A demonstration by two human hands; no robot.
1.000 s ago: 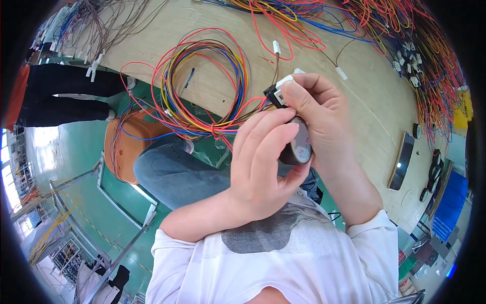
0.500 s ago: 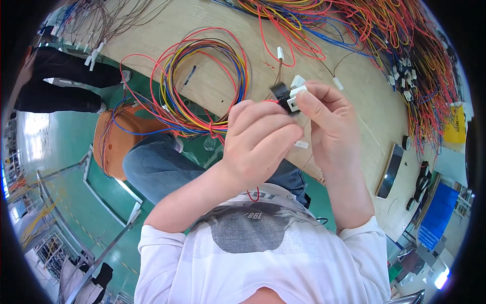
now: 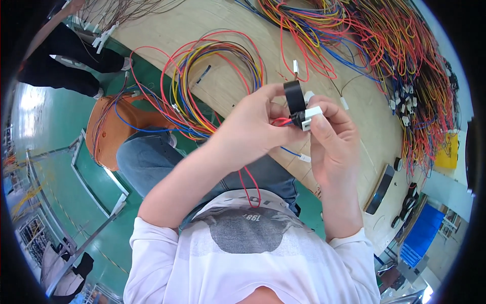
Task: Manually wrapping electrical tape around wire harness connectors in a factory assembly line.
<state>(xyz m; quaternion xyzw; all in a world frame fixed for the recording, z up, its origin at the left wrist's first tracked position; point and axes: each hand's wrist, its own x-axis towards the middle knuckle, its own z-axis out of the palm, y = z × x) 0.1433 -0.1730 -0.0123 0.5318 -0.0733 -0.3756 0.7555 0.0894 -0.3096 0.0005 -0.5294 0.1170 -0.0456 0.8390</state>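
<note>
My right hand pinches a white plug connector between thumb and fingers. Red and blue wires run out of the connector toward my left hand, and black tape is wound around them close to the plug. A roll of black tape stands on edge just above the wrapped spot, with the fingers of my left hand closed at its side. My left thumb lies below the wires. Part of the left fingers is hidden behind the roll and the wires.
A coiled bundle of coloured wires lies on the wooden table, trailing over an orange stool. Large wire heaps cover the back right. A dark phone-like slab and black tape rolls lie at the right. Another person's legs are at left.
My left hand has turned, bringing the tape roll up into sight above the connector. The connector sits slightly lower and farther right in view. The whole view has shifted a little.
</note>
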